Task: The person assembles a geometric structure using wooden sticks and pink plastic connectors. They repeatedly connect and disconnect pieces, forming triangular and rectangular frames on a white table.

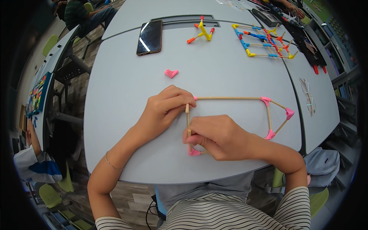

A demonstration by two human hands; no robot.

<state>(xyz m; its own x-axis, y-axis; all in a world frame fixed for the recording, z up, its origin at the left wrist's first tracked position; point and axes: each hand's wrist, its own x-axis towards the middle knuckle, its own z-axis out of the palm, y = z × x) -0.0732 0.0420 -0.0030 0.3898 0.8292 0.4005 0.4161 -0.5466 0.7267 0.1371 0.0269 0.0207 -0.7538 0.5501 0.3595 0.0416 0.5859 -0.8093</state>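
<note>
A flat frame of wooden sticks [230,98] and pink connectors [266,101] lies on the table before me. Its right end comes to a point at another pink connector [289,113]. My left hand [165,109] is closed at the far left corner, its fingers by a short stick end [187,109]; they mostly cover the connector there. At the near left corner, my right hand [216,136] pinches a stick [189,133] that rises from around the pink corner connector [194,151]. The right hand and forearm hide part of the near side. A loose pink connector [171,73] lies beyond my left hand.
A phone [149,37] lies at the far left of the table [115,88]. Farther back are a small yellow-and-red connector piece [203,30] and a multicoloured stick structure [264,42]. Glasses [308,96] rest on the adjoining right table. Other people sit nearby.
</note>
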